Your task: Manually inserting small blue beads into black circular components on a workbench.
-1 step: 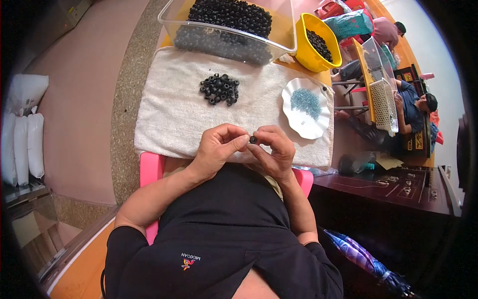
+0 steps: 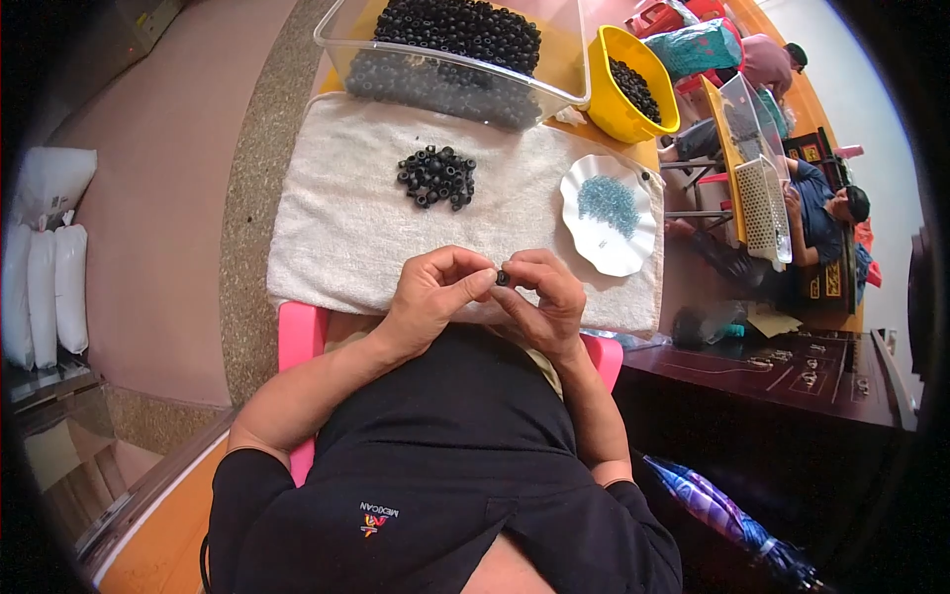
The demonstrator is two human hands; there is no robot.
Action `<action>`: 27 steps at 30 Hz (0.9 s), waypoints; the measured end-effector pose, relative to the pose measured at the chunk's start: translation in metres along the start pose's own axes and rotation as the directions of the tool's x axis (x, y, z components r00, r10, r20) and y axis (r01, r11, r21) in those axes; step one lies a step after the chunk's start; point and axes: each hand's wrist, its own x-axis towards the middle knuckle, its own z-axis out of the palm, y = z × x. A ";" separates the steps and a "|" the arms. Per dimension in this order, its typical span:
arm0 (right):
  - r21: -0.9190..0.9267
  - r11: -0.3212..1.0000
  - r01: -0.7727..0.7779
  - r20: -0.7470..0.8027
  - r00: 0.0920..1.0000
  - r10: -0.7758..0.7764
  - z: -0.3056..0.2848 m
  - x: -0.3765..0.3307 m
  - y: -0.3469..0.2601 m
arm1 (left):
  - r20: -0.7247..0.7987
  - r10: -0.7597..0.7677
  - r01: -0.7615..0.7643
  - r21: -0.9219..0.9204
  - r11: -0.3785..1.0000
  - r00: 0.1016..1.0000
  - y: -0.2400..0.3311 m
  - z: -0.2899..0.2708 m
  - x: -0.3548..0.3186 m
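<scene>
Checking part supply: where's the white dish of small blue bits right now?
In the head view the white dish sits at the right end of the white towel, just right of the small pile of black rings and below the yellow bowl.

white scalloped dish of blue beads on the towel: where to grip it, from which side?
Take the dish by its bare near rim, coming from the person's right with the right hand. The beads sit heaped toward the far half, so the near rim is free. It is shallow and lies flat on the towel; probably best to pinch the scalloped edge and keep it level.
</scene>
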 end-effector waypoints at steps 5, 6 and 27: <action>0.036 0.999 -0.021 0.030 0.999 0.020 0.001 0.003 -0.004 | 0.035 -0.020 0.020 -0.006 1.000 0.999 0.001 0.000 -0.001; 0.035 0.999 -0.021 0.029 0.999 0.020 0.001 0.003 -0.004 | 0.036 -0.020 0.020 -0.006 1.000 0.999 0.000 -0.001 -0.001; -0.307 0.948 0.080 0.067 0.996 -0.063 -0.007 0.013 -0.011 | -0.121 0.088 -0.072 0.127 0.989 0.989 -0.005 0.000 0.002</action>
